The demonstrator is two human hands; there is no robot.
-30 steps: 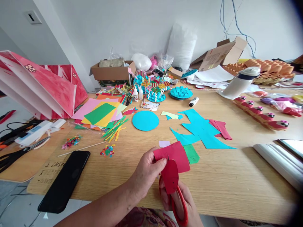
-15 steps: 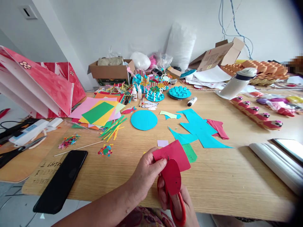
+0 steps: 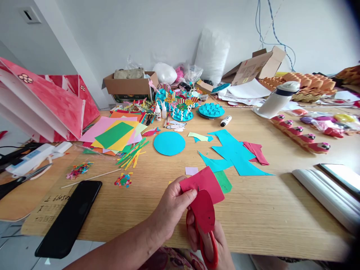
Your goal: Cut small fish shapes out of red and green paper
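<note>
My left hand [image 3: 171, 208] pinches a sheet of red paper [image 3: 206, 186] at its left edge, holding it over the near edge of the wooden table [image 3: 267, 213]. A rounded flap of the same red paper [image 3: 203, 210] hangs down in front of my right hand [image 3: 218, 245]. That right hand is closed in the handles of red scissors [image 3: 209, 247], whose blades are hidden behind the paper. A green paper scrap [image 3: 224, 181] lies just beyond the red sheet.
A black phone [image 3: 69, 217] lies at the near left. Beyond are a blue paper circle [image 3: 169, 143], blue offcuts [image 3: 234, 153], dark red scraps [image 3: 257, 152], stacked coloured sheets [image 3: 115, 135], a glue bottle [image 3: 225, 120], cardboard boxes and painted red boards [image 3: 53, 101].
The rounded red flap has grown and swung slightly rightward as the paper turns in my left hand. The view has drifted a little; the hands stay at the table's near edge.
</note>
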